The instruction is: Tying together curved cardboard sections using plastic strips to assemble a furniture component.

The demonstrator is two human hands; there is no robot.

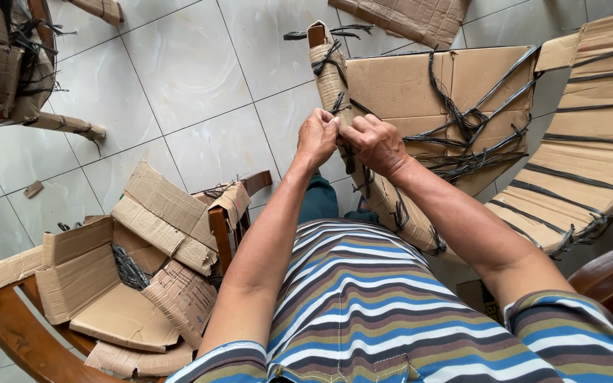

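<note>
Head view looks down past a striped shirt to both hands meeting on a cardboard-wrapped chair leg that slants up across the lap. The left hand has its fingers curled shut, pinching at the black strap on the wrapping; the right hand is folded closed over the same spot, gripping the leg. By the look of it the unwrapping is only partly done: this leg is bound along its length, and the cardboard-covered seat panel behind it is criss-crossed with straps. To the left, torn cardboard pieces lie piled on a bare wooden chair frame. Farther off, a curved wrapped part crowds the right side, and another bundled furniture piece stands on the tiled floor.
</note>
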